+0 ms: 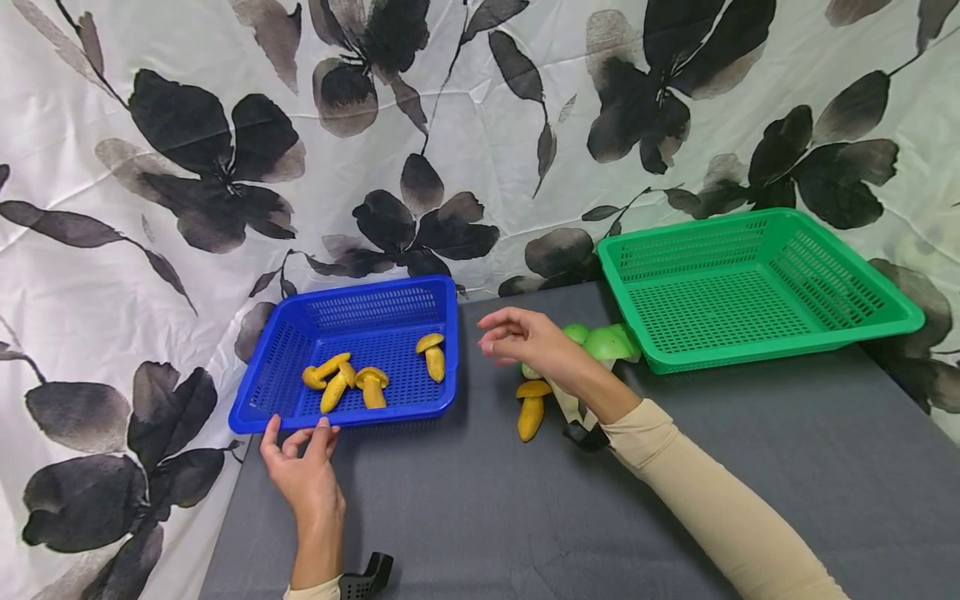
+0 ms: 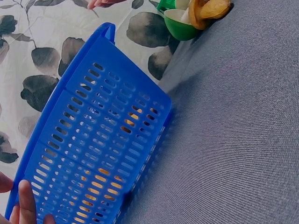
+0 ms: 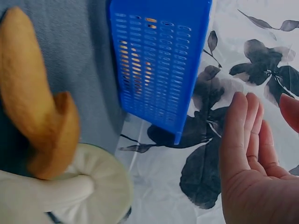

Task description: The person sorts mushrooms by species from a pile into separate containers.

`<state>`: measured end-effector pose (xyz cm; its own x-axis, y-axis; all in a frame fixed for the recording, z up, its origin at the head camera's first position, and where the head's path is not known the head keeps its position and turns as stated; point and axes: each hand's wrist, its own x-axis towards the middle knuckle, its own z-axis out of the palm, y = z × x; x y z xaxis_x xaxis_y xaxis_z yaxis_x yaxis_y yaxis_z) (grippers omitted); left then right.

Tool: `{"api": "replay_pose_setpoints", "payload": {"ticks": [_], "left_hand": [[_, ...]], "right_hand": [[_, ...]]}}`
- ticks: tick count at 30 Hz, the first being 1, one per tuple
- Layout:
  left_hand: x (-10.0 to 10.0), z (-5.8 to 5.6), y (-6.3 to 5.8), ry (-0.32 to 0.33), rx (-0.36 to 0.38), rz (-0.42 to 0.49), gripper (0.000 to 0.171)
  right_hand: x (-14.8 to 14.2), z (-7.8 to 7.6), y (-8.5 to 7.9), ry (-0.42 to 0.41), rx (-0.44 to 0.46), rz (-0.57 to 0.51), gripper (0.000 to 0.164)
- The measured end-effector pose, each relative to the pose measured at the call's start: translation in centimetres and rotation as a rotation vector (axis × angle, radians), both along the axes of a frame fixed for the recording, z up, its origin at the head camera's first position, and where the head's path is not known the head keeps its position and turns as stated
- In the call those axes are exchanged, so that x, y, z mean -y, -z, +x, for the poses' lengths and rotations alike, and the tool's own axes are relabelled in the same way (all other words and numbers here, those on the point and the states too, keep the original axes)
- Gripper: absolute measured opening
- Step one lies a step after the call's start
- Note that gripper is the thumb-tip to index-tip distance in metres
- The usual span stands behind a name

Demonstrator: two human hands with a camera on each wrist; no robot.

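Observation:
My left hand (image 1: pixel 303 479) pinches the near rim of a blue plastic basket (image 1: pixel 367 308), its fingertips at the edge in the left wrist view. Several yellow mushrooms (image 1: pixel 371 387) lie inside that basket. To the basket's right, my right hand (image 1: pixel 536 342) hovers over the table with nothing in it, fingers loosely bent. Below this hand a single yellow mushroom (image 1: pixel 530 412) lies on the cloth. Green-capped mushrooms (image 1: pixel 609 342) with pale stems sit beside it, partly hidden by my right hand and forearm; one pale stem and cap underside (image 3: pixel 100 179) shows large in the right wrist view.
A green plastic basket (image 1: pixel 735 354) with nothing in it stands at the back right, close to the green-capped mushrooms. Dark grey cloth (image 1: pixel 465 517) covers the table. Behind it hangs a white curtain (image 1: pixel 480 125) with a dark flower print.

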<state>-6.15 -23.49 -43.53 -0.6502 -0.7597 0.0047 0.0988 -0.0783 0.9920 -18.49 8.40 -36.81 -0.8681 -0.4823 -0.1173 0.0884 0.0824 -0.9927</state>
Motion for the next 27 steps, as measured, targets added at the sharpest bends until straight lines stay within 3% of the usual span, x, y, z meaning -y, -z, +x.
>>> {"api": "replay_pose_setpoints", "payload": {"ticks": [13,27], "left_hand": [[0.2,0.2,0.1,0.009,0.008,0.012,0.077],[0.1,0.1,0.1,0.007,0.001,0.015,0.077]], "right_hand": [[-1.9,2.4,3.2,0.007,0.001,-0.083,0.043],[-2.8,5.2,6.8,0.017,-0.141,-0.158,0.051]]}}
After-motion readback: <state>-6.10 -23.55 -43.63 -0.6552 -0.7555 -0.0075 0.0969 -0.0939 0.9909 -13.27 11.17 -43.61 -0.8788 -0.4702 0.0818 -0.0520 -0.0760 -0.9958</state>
